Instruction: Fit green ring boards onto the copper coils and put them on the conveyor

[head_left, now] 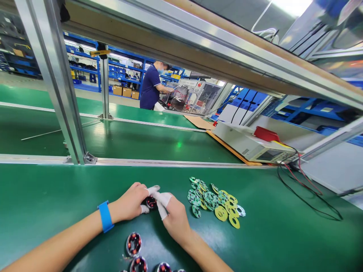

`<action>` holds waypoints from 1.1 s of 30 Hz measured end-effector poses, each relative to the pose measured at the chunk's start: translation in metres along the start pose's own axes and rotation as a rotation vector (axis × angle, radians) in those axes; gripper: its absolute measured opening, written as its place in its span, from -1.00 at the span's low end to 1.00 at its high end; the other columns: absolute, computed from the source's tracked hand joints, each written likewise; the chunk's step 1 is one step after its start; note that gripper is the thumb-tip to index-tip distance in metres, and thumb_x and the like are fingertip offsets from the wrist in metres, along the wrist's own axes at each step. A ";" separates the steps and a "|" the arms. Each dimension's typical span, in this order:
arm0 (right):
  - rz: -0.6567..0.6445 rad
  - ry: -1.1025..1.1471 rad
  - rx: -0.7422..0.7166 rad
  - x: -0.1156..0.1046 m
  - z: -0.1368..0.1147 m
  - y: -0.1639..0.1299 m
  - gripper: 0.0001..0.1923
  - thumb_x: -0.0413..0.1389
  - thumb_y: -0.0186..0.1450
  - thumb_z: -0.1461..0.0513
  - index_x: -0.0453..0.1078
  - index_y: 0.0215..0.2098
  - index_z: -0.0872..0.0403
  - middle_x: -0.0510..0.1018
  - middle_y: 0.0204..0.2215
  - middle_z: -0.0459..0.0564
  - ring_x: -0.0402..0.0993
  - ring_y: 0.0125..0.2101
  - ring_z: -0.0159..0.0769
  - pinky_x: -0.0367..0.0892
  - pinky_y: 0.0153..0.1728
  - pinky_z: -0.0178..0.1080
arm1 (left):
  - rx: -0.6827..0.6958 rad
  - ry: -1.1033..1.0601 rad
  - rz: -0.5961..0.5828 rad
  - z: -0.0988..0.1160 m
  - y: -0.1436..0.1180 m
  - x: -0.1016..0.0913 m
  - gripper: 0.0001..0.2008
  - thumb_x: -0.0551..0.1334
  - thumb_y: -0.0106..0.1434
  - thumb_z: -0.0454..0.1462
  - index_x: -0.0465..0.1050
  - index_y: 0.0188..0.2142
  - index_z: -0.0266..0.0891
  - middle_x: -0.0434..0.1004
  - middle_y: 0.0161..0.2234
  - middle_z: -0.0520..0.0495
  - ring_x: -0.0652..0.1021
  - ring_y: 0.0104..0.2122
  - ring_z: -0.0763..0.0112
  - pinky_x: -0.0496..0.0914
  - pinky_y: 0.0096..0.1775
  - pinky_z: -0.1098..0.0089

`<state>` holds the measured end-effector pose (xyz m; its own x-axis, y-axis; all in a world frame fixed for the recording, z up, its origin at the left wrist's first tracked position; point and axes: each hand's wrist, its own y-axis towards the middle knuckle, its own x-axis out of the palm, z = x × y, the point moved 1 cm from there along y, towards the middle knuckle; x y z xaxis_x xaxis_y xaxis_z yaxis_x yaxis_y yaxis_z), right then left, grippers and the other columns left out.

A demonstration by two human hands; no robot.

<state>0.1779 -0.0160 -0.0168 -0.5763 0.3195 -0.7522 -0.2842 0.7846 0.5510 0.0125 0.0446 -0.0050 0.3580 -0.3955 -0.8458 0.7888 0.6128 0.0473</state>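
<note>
A small dark motor stator [151, 203] with reddish copper windings is held just above or on the green bench. My left hand [133, 201], with white finger cots and a blue wristband, grips it from the left between thumb and fingers. From the right, my right hand [175, 216] closes its white-covered fingertips on the stator's upper edge; any small part or wire between them is hidden. More wound stators lie nearer to me, one of them a ring [134, 244] by my left forearm and another [138, 264] below it.
Right of my hands lies a loose pile of green circuit-board rings [210, 199] and yellow rings [221, 213]. A metal post [53, 83] rises at left. Behind stand a bench instrument [255, 145] with cables [309, 206] and a person [149, 87] at a machine.
</note>
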 end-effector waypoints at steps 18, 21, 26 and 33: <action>-0.109 -0.239 0.144 -0.034 0.023 0.014 -0.70 -0.08 0.31 0.17 0.46 -0.15 0.03 0.57 -0.32 0.03 0.46 -0.29 -0.25 0.34 -0.23 -0.22 | 0.009 -0.120 0.006 -0.012 -0.002 -0.002 -0.52 0.23 0.08 -0.34 0.33 0.04 -0.09 0.45 -0.24 -0.06 0.40 -0.19 0.24 0.24 -0.08 0.29; -0.023 -0.433 0.526 -0.064 0.076 0.026 -0.70 -0.04 0.30 0.16 0.49 -0.17 0.07 0.55 -0.22 0.12 0.42 -0.14 -0.12 0.29 -0.12 -0.10 | -0.039 -0.199 -0.032 -0.016 -0.002 -0.001 -0.39 0.24 0.06 -0.33 0.24 0.14 -0.10 0.43 -0.18 -0.09 0.40 -0.14 0.21 0.27 -0.05 0.28; -0.079 -0.507 0.632 -0.078 0.116 0.029 -0.86 0.20 0.09 0.28 0.55 -0.38 0.18 0.51 -0.17 0.29 0.32 -0.04 0.15 0.17 -0.04 0.11 | -0.046 -0.275 -0.067 -0.018 -0.004 -0.002 -0.29 0.20 0.00 -0.40 0.15 0.19 -0.13 0.42 -0.06 -0.12 0.40 -0.04 0.17 0.26 0.04 0.21; -0.275 -0.261 0.457 -0.050 0.068 0.028 -0.61 0.17 0.15 0.25 0.44 -0.03 0.09 0.56 -0.34 0.05 0.47 -0.37 -0.21 0.38 -0.27 -0.18 | -0.111 -0.388 0.192 -0.021 0.003 -0.010 -0.51 0.03 0.01 -0.50 0.37 -0.04 -0.25 0.42 0.00 -0.12 0.40 0.00 0.28 0.21 0.11 0.25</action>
<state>0.2508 0.0268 0.0114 -0.3044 0.1470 -0.9411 -0.0041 0.9878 0.1556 0.0004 0.0651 -0.0077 0.6708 -0.4817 -0.5640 0.6388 0.7616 0.1093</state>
